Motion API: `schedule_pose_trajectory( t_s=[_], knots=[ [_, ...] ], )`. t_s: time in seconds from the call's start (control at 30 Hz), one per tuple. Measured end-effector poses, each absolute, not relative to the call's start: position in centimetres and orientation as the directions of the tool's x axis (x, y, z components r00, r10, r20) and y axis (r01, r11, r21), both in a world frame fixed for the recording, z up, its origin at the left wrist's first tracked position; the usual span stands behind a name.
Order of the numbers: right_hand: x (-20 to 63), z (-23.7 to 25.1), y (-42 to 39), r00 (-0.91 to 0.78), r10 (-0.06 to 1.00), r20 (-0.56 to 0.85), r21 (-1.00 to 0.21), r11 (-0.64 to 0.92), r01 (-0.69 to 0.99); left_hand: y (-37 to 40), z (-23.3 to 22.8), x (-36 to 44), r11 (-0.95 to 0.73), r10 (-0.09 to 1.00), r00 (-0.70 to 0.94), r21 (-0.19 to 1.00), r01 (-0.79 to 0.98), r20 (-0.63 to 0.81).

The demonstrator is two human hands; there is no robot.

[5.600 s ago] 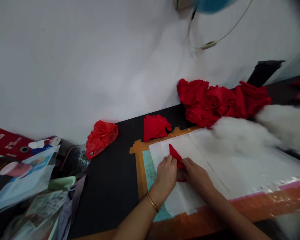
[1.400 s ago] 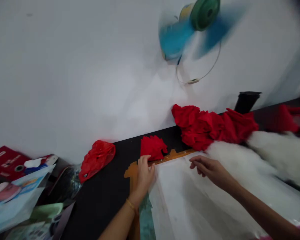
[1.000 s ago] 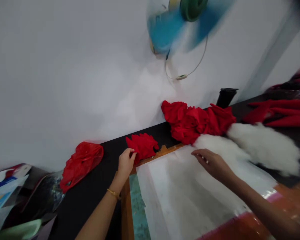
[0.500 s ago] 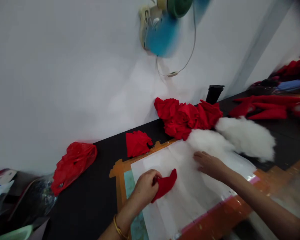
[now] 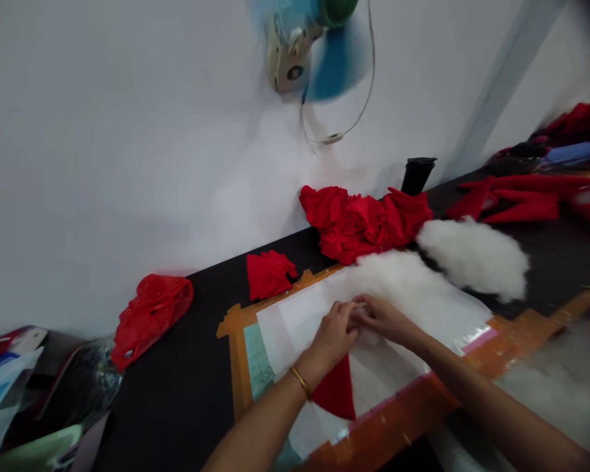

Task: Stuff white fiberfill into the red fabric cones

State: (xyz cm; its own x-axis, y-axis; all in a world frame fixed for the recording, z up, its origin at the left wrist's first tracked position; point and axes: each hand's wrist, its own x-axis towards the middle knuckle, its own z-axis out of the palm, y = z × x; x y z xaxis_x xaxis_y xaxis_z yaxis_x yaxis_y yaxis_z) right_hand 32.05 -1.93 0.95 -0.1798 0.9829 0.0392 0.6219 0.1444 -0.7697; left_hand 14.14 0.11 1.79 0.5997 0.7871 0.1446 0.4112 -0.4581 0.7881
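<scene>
My left hand (image 5: 338, 326) and my right hand (image 5: 377, 317) meet over the white sheet (image 5: 290, 334), fingers closed and fingertips together. Between them shows a pale, blurred tuft of white stuffing (image 5: 370, 335), partly hidden by the fingers. Beneath my left wrist a red fabric piece (image 5: 338, 390) lies on the sheet, its lower edge curved and its upper part covered by my hand and forearm. A heap of white stuffing (image 5: 403, 275) spreads over the sheet's far right, just beyond my right hand.
Another stuffing clump (image 5: 474, 255) sits farther right. Along the wall lie a red fabric pile (image 5: 364, 219), a smaller red stack (image 5: 270, 274) and a red plastic bag (image 5: 152, 314). A black container (image 5: 417, 176) stands behind. Overhead, a blue-bladed fan (image 5: 332, 62) hangs on the wall.
My right hand has come from the stuffing heap to meet my left. My left hand has moved up and right, off the red fabric piece, which now lies lower on the sheet.
</scene>
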Motion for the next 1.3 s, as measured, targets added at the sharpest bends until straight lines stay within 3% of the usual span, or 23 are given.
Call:
schedule_pose_trajectory(
  t_s=[0.1,0.2,0.3,0.63,0.8,0.93,1.1,1.23,1.3],
  knots=[
    [32.6,1.0,-2.8,-0.253,0.967,0.018,-0.844,0.151,0.515,0.6,1.2,14.8,-0.419,0.833,0.537,0.784,0.458,0.132],
    [32.8,0.7,-3.3,-0.304,0.945,0.118,-0.658,0.304,0.689,1.0,1.3,14.8,-0.372,0.861,0.497,0.797,0.476,0.105],
    [32.9,0.1,-3.2,-0.295,0.937,0.187,-0.449,0.349,0.823,1.1,1.7,13.9,-0.308,0.892,0.447,0.822,0.48,0.073],
    [34.9,0.2,-3.8,-0.134,0.956,0.26,-0.322,0.217,0.922,1.4,3.8,7.1,0.032,0.949,0.285,0.941,0.338,-0.135],
    [32.7,2.0,-4.7,-0.217,0.878,0.426,-0.24,0.341,0.909,0.1,3.9,9.2,0.082,0.937,0.316,0.971,0.226,-0.152],
    [31.4,2.5,-5.3,-0.22,0.857,0.465,-0.296,0.385,0.874,-0.7,3.6,11.3,0.108,0.923,0.347,0.978,0.176,-0.164],
    [29.2,3.5,-6.8,-0.242,0.863,0.443,-0.566,0.479,0.671,-1.9,4.1,12.7,0.164,0.89,0.413,0.981,0.1,-0.191],
    [27.5,3.7,-7.6,-0.11,0.841,0.529,-0.638,0.48,0.602,-3.2,4.9,11.5,0.211,0.842,0.501,0.977,0.035,-0.2],
    [27.5,3.4,-7.9,-0.054,0.845,0.532,-0.665,0.457,0.591,-3.9,5.2,9.6,0.142,0.832,0.533,0.988,0.065,-0.154]
  ],
)
